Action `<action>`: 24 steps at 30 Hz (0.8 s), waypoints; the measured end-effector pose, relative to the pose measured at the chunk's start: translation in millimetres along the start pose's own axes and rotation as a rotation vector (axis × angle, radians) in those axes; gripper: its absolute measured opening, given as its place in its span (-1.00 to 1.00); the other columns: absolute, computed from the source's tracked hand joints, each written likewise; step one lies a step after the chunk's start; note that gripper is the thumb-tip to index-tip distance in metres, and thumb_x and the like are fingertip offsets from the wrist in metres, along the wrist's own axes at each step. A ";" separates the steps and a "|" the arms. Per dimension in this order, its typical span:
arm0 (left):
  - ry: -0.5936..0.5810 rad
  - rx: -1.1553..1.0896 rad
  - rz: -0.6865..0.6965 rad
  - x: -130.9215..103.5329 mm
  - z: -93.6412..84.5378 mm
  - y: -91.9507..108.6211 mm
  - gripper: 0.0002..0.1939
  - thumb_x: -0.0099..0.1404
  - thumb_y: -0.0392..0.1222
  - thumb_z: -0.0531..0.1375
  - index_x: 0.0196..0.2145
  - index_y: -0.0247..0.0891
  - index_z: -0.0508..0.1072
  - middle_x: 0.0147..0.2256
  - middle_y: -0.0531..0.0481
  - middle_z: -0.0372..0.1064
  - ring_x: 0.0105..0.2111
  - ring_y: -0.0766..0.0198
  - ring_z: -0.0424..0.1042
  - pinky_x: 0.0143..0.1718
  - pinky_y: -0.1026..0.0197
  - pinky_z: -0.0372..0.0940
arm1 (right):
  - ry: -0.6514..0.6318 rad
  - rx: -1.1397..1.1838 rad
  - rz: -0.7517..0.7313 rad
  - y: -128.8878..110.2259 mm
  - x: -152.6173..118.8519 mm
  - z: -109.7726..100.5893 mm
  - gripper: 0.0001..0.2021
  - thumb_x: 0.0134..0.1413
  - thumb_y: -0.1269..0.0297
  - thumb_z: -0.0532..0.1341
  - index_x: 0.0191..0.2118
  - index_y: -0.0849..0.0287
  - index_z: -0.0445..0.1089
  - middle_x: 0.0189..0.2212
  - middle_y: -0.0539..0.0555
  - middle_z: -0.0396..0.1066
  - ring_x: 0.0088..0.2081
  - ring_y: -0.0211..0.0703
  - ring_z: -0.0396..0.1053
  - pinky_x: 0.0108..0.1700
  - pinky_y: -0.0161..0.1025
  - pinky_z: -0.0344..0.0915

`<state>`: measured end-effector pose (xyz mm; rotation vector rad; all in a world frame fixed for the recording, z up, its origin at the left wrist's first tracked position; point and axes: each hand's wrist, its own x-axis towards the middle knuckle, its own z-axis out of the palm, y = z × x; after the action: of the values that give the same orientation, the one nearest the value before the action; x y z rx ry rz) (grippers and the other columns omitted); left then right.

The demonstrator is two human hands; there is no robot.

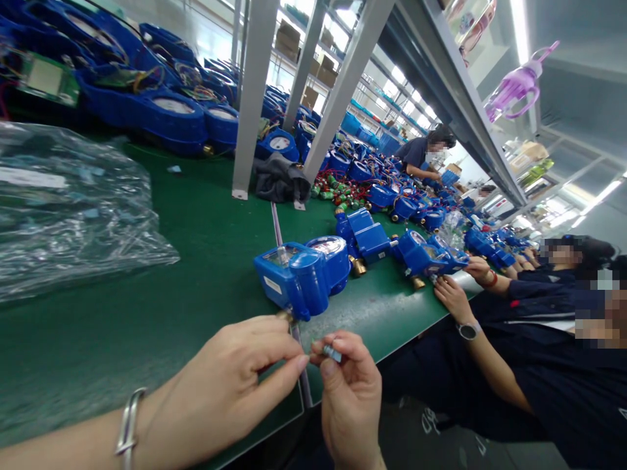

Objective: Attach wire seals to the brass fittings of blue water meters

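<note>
A small light-blue piece is sitting between the fingertips of the person's right hand, just above the near edge of the green table. That right grip is pinching closed on the piece, with the thumb pressing from below and the fingers curling over it. The left hand is reaching across beside it, thumb and forefinger almost meeting right next to the piece; whether this left grip is holding anything thin, I cannot tell. A metal bracelet is circling the left wrist.

Just beyond the hands, a blue water meter is resting on the table, its brass fitting showing partly behind the left fingers. A second blue meter is lying just past it. Farther along, a co-worker's hands are handling another blue meter, a wristwatch showing on one wrist.

To the left, a clear plastic bag is lying with light-blue bits inside. A dark cloth is bunching between grey posts, near green cylinders with red wires. Many more blue meters are crowding the table's far side.
</note>
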<state>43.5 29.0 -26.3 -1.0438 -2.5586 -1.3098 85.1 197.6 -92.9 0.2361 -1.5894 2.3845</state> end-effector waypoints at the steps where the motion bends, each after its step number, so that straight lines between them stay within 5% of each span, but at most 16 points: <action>1: 0.004 0.005 0.014 0.1 0.2 0.1 -0.70 0.36 -0.24 0.06 -0.50 -0.25 0.43 -0.53 0.09 0.28 -0.50 0.39 0.29 -0.47 0.35 0.14 | -0.001 0.001 0.000 -0.4 0.0 0.4 -0.73 0.17 0.51 0.23 -0.11 -0.03 0.44 -0.11 0.00 0.30 -0.11 -0.25 0.43 -0.07 -0.26 0.43; 24: 0.046 0.092 0.147 0.5 2.8 2.5 -0.73 0.35 -0.33 0.06 -0.48 -0.25 0.42 -0.55 0.08 0.30 -0.51 0.35 0.29 -0.48 0.30 0.15 | 0.041 -0.002 0.027 3.4 -6.7 -2.0 -0.75 0.13 0.46 0.27 -0.11 -0.02 0.44 -0.14 0.02 0.28 -0.16 -0.23 0.44 -0.16 -0.25 0.45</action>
<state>45.3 32.3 -26.2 -1.1458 -2.4312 -1.1547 90.4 197.3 -98.5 0.1646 -1.5863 2.3922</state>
